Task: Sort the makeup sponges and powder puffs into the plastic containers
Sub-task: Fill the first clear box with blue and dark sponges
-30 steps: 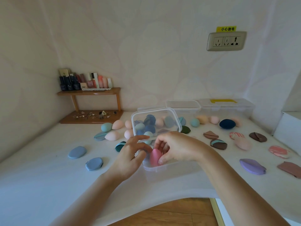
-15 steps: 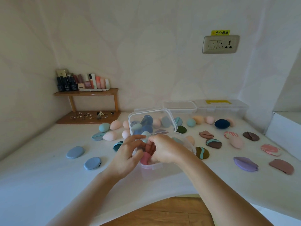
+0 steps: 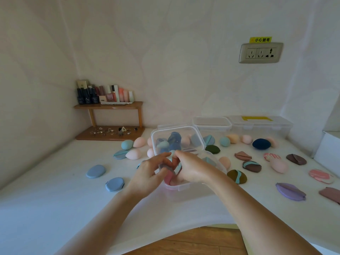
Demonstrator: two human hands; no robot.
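We see two bare hands meeting over a small clear plastic container (image 3: 181, 185) at the near middle of a white worktop (image 3: 55, 199). The left hand (image 3: 147, 176) and the right hand (image 3: 191, 170) both press into the container, fingers curled together around a pink teardrop makeup sponge (image 3: 168, 178) and a red and teal powder puff (image 3: 178, 168). Each grip is closed on these pieces; we cannot tell which hand carries which.

Half a second ago the hands were in nearly the same place. A second ago the pink sponge sat higher and plainer in the right hand; now it is pushed low inside the container, mostly hidden by fingers.

The container's hinged clear lid (image 3: 177, 139) stands open behind the hands, with blue and pink sponges visible through it.

Loose pieces lie across the worktop: two flat grey-blue puffs (image 3: 96, 171) at the left, a teal egg sponge (image 3: 127, 144) and peach egg sponges (image 3: 133, 154) behind them. To the right are a brown puff with a teal stripe (image 3: 237, 176), a lilac puff (image 3: 290, 191), a navy oval sponge (image 3: 261, 143) and a pink marbled puff (image 3: 321, 176).

Two more clear plastic boxes (image 3: 212, 123) stand by the back wall. A small wooden shelf (image 3: 108, 107) holding cosmetic bottles (image 3: 104, 94) fills the left corner.
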